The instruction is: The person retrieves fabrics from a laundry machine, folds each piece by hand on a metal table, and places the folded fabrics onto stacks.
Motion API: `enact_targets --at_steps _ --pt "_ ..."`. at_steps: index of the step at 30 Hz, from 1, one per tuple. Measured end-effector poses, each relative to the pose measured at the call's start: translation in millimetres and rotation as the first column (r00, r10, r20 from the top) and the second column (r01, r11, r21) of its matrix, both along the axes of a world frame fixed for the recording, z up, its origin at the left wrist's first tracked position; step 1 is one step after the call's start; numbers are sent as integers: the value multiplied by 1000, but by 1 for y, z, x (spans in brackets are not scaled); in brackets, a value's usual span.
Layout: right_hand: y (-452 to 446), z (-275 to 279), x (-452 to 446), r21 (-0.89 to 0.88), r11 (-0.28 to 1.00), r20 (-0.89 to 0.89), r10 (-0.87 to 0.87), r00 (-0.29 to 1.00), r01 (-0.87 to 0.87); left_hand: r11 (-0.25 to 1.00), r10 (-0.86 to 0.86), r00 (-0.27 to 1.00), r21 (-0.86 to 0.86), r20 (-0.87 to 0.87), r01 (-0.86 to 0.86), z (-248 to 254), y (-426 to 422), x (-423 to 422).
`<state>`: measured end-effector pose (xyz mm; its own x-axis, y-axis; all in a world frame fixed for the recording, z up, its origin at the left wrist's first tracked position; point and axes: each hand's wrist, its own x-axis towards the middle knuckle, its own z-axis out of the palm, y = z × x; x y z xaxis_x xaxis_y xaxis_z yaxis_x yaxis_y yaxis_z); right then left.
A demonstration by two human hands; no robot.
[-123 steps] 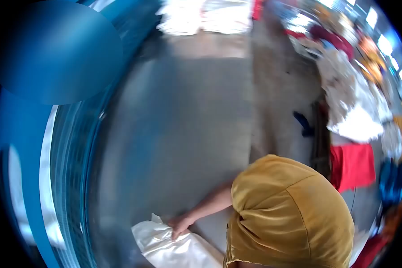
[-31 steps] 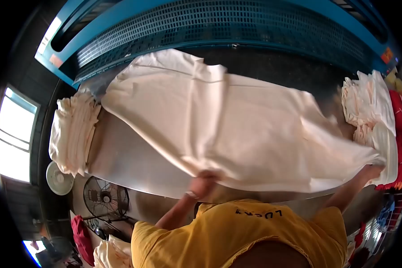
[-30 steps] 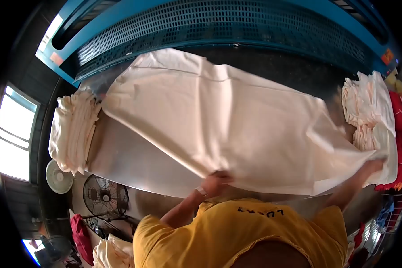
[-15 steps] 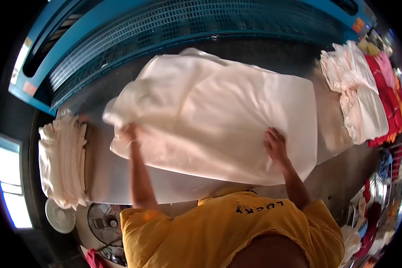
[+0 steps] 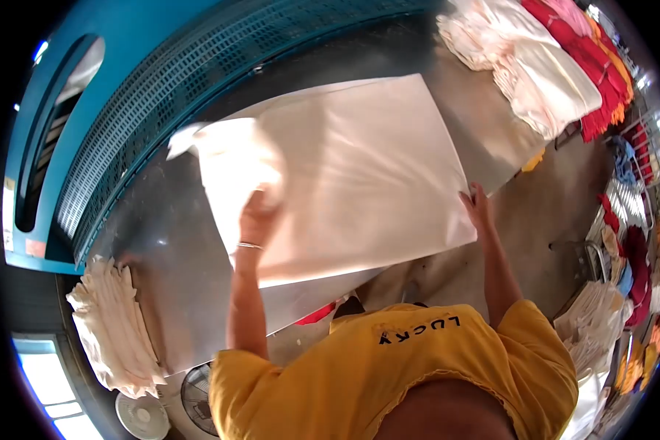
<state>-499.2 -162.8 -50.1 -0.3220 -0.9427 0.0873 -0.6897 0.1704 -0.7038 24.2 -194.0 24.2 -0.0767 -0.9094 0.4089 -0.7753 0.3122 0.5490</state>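
A large off-white cloth [image 5: 367, 169] lies spread in a rough rectangle on the grey metal table [image 5: 176, 286]. Bright, bunched fabric covers its left part, blurred at the upper left corner. My left hand [image 5: 260, 216], with a thin bracelet at the wrist, is closed on this fabric; the fingertips are partly lost in the glare. At the cloth's right edge, my right hand [image 5: 479, 207] pinches the border near the lower right corner. The cloth's near edge reaches past the table's front edge on the right.
Folded off-white cloths [image 5: 114, 330] hang over the table's left end. Another off-white pile [image 5: 524, 62] sits at the far right beside red cloths [image 5: 583, 59]. A blue machine with a perforated guard [image 5: 147, 110] borders the back. A fan [image 5: 143, 416] stands below left.
My left hand has brought the cloth's left part inward, and the cloth lies smaller and squarer. My right hand has moved from its surface to its right edge. The view has turned.
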Motion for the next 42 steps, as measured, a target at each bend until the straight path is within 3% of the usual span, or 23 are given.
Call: enact_targets --at_steps 1,2,4,6,8,10,12,14,16,17,20,22,24,25,27,28,32,34,35,38,40,41,42 --pt "-6 -7 -9 13 999 137 49 989 -52 906 -77 992 422 96 29 35 25 -59" --pt "-10 -12 -14 15 995 271 95 958 -103 909 -277 961 325 10 259 44 47 -98" --pt "-4 48 16 -195 981 869 180 461 -14 934 -356 930 56 95 352 10 76 -148" --pt "-9 97 45 -187 976 966 162 204 108 813 -179 911 465 -372 350 1 125 -196" --pt "-38 98 78 -133 988 974 115 196 82 941 -224 966 288 130 179 -12 142 -227" --pt "-35 158 151 -143 983 980 156 120 -116 967 73 979 225 190 -116 -17 144 -252" --pt "-38 165 224 -294 920 897 360 256 -260 829 379 879 528 -290 -183 -51 125 -238" --pt "-44 179 237 -378 535 876 472 -104 -756 871 440 663 466 -605 -153 -55 128 -208" --pt "-59 147 249 -343 682 716 635 290 -646 838 538 390 524 -747 -152 -92 148 -156" --pt "-81 105 250 -250 819 684 527 505 -517 803 574 452 576 -682 -151 -86 166 -122" --pt "-113 51 233 118 988 787 -30 617 -102 798 581 375 415 -723 -437 -39 213 -73" --pt "-126 20 271 246 936 879 -107 464 -250 584 748 260 419 -611 -695 -59 231 -20" --pt "-134 16 302 243 924 829 -39 559 -295 407 905 125 739 -407 -537 -52 223 -1" --pt "-123 18 323 -221 926 975 218 -46 -306 465 882 187 738 -432 -489 -63 214 14" --pt "-148 -37 322 -361 826 388 555 736 -432 602 790 368 731 -490 -320 -59 178 2" --pt "-107 35 298 -147 964 743 257 619 -224 649 730 446 730 -518 -215 -52 160 -12" --pt "-9 65 186 36 998 932 -52 358 51 708 435 632 677 -642 201 -8 97 -105" --pt "26 91 120 -235 920 930 119 349 313 672 339 636 652 -693 352 10 94 -149" --pt "41 107 69 -22 954 803 -161 573 298 652 289 630 630 -721 422 22 95 -176" --pt "104 173 -85 -284 839 385 -344 856 465 556 150 562 539 -814 633 60 108 -272" --pt "183 239 -181 -402 850 -400 -498 769 341 493 66 469 438 -881 752 87 115 -358" --pt "234 278 -224 -459 869 -778 -494 388 186 482 -37 400 334 -916 810 91 115 -411" --pt "285 316 -258 -466 832 -802 -540 255 300 406 -102 335 269 -937 874 95 112 -467"
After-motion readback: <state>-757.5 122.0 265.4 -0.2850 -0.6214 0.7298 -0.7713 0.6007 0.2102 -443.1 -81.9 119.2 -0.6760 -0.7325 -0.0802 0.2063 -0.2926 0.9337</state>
